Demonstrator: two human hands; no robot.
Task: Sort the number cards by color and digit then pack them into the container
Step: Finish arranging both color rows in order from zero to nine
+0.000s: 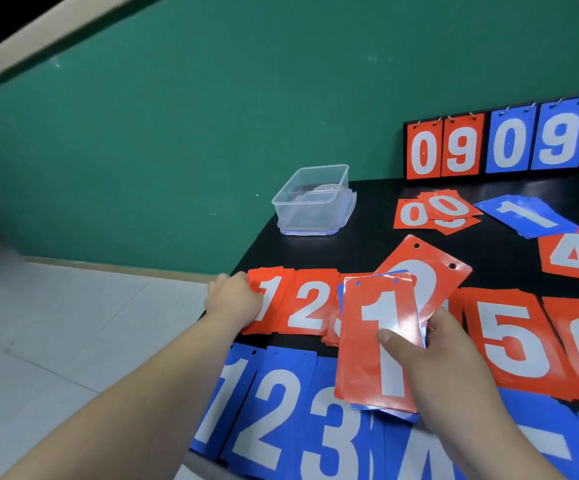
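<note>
Red plastic piles run across the middle of the black table [350,237], and a blue row [274,410] lies along its near edge. By my reading, each digit has its own spot so that a fresh card has an obvious home.

The right hand [454,358] comes in from the near right, palm turned inward. It grips the held stack [378,344] above the gap between the red 2 pile [310,306] and the red 5 pile [510,341]. Its thumb [390,337] presses flat on the top red 1 card, and the other fingers are hidden behind. Blue edges show under that card, and a second red card [430,268] fans out behind it at a tilt – its digit is too covered to tell. The fanning probably lets the person read the next faces without putting anything down.

The left hand [236,299] reaches straight out along the left edge of the table. Its fingers curl onto the left side of the red 1 pile [274,299], likely steadying or squaring it to take the matching card.

The container [312,199] is clear plastic and sits on its lid at the far left corner. No number cards are packed in it yet. Loose red 0 cards [433,211], a blue heap [523,216] and a red 4 [575,258] lie towards the far right, in front of the scoreboard [496,143].
</note>
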